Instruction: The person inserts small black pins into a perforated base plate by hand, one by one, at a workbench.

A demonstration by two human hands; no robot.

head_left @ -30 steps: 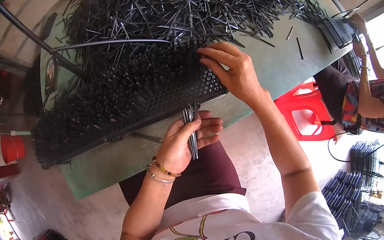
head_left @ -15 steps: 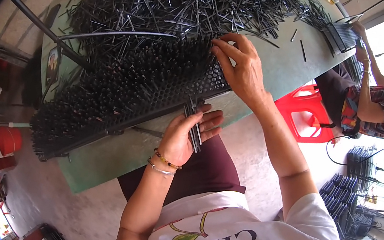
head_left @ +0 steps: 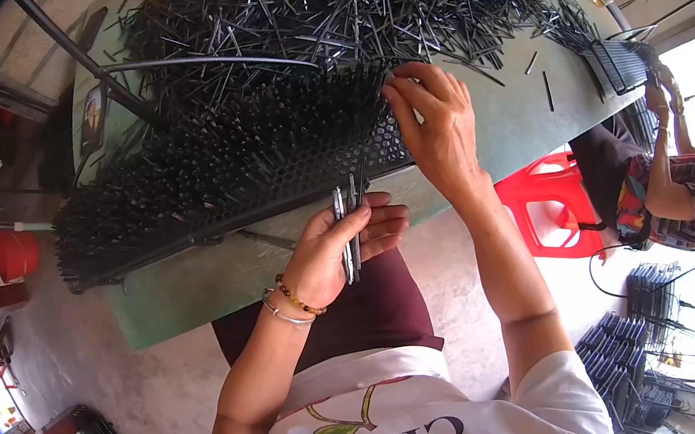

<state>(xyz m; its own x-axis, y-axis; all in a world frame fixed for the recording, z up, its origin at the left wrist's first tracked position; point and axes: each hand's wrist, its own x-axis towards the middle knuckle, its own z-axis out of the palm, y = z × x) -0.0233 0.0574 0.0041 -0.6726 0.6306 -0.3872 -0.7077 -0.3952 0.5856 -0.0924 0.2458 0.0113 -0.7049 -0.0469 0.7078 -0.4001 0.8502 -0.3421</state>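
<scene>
In my left hand (head_left: 334, 246) lies a small bunch of thin black sticks (head_left: 351, 234), pinned under the thumb, with the fingers loosely curled. My right hand (head_left: 438, 123) reaches over the far right end of a long black perforated rack (head_left: 346, 163). Its thumb and forefinger pinch close together at the edge of the upright sticks; what is between them is too dark to tell. Dense rows of black sticks (head_left: 196, 145) stand upright in the rack's holes. Bare holes (head_left: 388, 140) show along its near side and right end.
A big loose heap of black sticks (head_left: 335, 0) covers the far side of the green table (head_left: 508, 106). A dark bar (head_left: 76, 46) crosses at left. To the right, a co-worker (head_left: 683, 195) sits on a red stool (head_left: 550, 211), handling another black rack (head_left: 617, 64). Black racks (head_left: 614, 356) stand on the floor.
The sticks in my left hand have shifted and now tilt more upright. My right hand stays at the rack's right end, its fingers slightly moved. The co-worker's hands have drawn closer together.
</scene>
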